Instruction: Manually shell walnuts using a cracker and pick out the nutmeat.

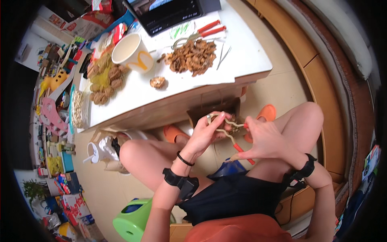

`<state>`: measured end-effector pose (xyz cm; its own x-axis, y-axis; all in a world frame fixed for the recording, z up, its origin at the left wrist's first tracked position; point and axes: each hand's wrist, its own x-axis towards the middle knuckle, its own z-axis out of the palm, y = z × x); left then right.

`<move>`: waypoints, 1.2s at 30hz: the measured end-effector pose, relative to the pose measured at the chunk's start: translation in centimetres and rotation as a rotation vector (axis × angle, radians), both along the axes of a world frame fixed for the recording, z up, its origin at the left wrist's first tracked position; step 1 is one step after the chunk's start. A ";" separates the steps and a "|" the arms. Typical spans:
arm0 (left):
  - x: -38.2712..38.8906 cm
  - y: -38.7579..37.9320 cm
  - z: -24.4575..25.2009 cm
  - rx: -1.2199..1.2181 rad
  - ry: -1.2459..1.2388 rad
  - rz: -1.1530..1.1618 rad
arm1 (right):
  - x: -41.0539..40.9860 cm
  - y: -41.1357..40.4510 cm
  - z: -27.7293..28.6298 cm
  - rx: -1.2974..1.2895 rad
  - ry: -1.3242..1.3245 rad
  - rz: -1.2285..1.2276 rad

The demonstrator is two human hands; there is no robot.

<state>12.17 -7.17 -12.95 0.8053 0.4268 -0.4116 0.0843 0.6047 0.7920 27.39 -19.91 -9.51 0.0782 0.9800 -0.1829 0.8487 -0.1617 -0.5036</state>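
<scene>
My left hand (208,130) is closed around the jaw end of a metal nutcracker (226,132) with red handle grips; whether a nut sits in its jaws is hidden. My right hand (263,137) is at the handles, fingers by the upper grip and thumb near the lower one. On the white table, shelled walnut pieces (193,57) form a pile on white paper, and a cracked walnut (157,82) lies apart. Whole walnuts (105,87) in yellow netting are left of a paper cup (133,53). A second red-handled tool (201,33) and metal tweezers (223,56) lie around the pile.
An open cardboard box (211,112) holding bits of shell stands on the floor below my hands. A tablet (169,15) stands at the table's back. A tub of pale nuts (78,109) sits at its left end, with a bag of rubbish (105,146) below. A green stool (133,219) stands beside me.
</scene>
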 end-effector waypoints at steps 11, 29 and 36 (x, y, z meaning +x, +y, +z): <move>-0.1 0.8 -3.3 -0.250 -0.169 0.091 | 5.4 2.4 4.9 0.239 0.096 -0.411; -0.9 -0.1 -1.9 0.051 -0.142 0.132 | 1.6 5.5 2.6 0.870 -0.119 -0.116; -0.3 0.2 -3.7 0.074 -0.136 0.183 | -2.5 4.8 -1.8 0.486 0.435 -0.089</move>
